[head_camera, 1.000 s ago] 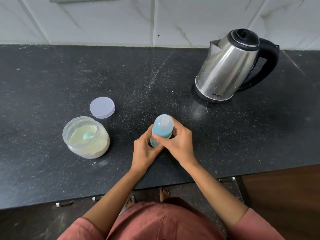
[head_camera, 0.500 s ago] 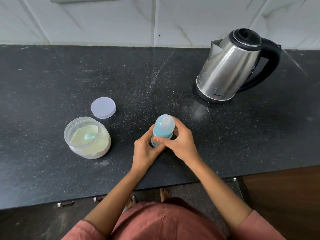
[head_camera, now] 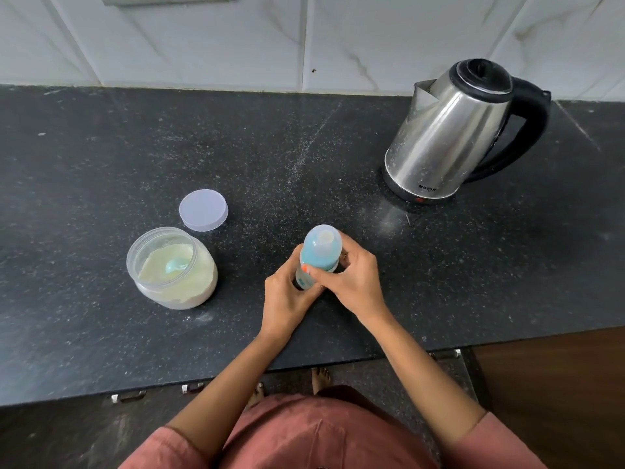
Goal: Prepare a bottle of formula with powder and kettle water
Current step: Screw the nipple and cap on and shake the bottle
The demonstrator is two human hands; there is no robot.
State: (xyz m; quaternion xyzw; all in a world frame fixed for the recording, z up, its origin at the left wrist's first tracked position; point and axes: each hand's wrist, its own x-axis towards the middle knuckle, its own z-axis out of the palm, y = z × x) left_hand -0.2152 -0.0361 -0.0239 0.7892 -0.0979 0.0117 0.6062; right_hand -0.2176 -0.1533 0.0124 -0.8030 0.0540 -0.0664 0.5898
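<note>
At the left of the dark speckled desk (head_camera: 101, 147) stands your open plastic jar (head_camera: 189, 294). It is well filled with pale powder (head_camera: 155, 270), and a light blue scoop (head_camera: 176, 265) lies half sunk in it. The jar's round lid (head_camera: 203, 210) lies flat just behind it, apart from the jar.

Near the front edge, about the middle of the desk, both your hands are on the bottle (head_camera: 319, 257). Your left hand (head_camera: 287, 301) has its grip closed round the clear lower body, fingers curled about it. The bottle is upright, leaning slightly, with its blue collar and clear cap on top. The base is hidden behind your hands, so it may be on the desk or just off it — you cannot tell from here. Your right hand (head_camera: 353, 282) has its grip closed round the blue collar, with the thumb across the front and the fingers wrapped behind.

Well apart, at the back right, stands the steel kettle (head_camera: 449, 137) — black lid down, black handle to the right, spout toward the tiled wall (head_camera: 203, 38).
</note>
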